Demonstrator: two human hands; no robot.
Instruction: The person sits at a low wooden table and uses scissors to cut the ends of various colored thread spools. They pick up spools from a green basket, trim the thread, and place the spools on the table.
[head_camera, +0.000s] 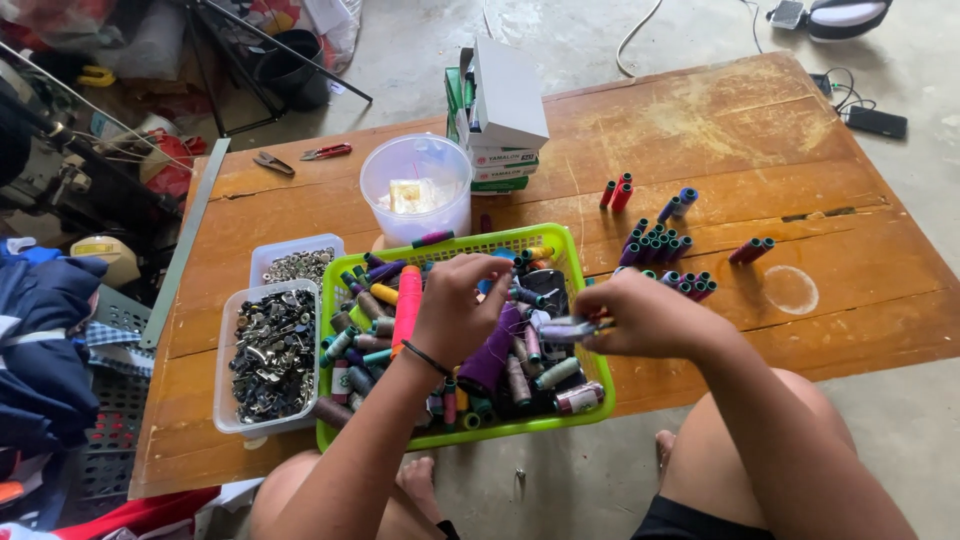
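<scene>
A lime green basket (552, 242) on the wooden table holds several thread spools in mixed colours. My left hand (458, 308) reaches into the basket, fingers curled over the spools near a long orange-pink spool (407, 303) and a purple one (492, 355). My right hand (648, 315) hovers over the basket's right edge and pinches a small pale grey spool (566, 329). A black band circles my left wrist.
Two clear boxes of metal parts (272, 350) stand left of the basket. Behind it are a round plastic tub (415, 187) and stacked cartons (503, 100). Small spools (668, 245) lie sorted on the table (720, 130) at right. Scissors (272, 162) lie far left.
</scene>
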